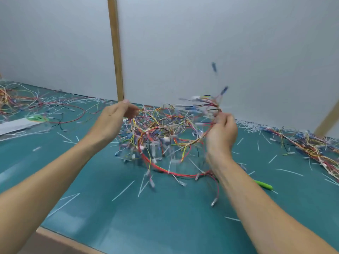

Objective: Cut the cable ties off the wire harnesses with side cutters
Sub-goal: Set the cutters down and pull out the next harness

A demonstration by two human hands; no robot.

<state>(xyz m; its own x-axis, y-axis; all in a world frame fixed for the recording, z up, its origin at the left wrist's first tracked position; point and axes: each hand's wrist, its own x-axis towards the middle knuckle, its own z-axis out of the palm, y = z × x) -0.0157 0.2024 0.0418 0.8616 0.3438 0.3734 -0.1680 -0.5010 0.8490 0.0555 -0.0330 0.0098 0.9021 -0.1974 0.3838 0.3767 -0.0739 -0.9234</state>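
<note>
- The right hand (221, 129) has its fingers curled around one end of a tangled wire harness (165, 132) and holds it up above the middle of the tabletop (102, 208); connector ends stick up above this hand and look blurred.
- The left hand (115, 116) is raised at the other side of the same tangle. Its fingers are bent loosely, and I cannot tell if they pinch a wire or only touch the bundle.
- Neither hand holds a tool. A green handle (264, 185), probably of the side cutters, lies on the tabletop just beside the right forearm, toward the right edge; the rest is hidden by the arm.
- The lower loops of the harness, with a long red wire (165, 170), hang down and touch the tabletop between the two arms.
- Many short white strips (123, 191) lie scattered over the whole tabletop. I judge they are cut cable ties, so a good part of the work seems done already.
- A pile of loose wires (315, 145) lies along the right edge, and another pile (16, 99) at the far left corner. Which pile is finished I cannot tell.
- In my judgement the person is now spreading or checking this harness, and ties that remain on it are too blurred to see.
</note>
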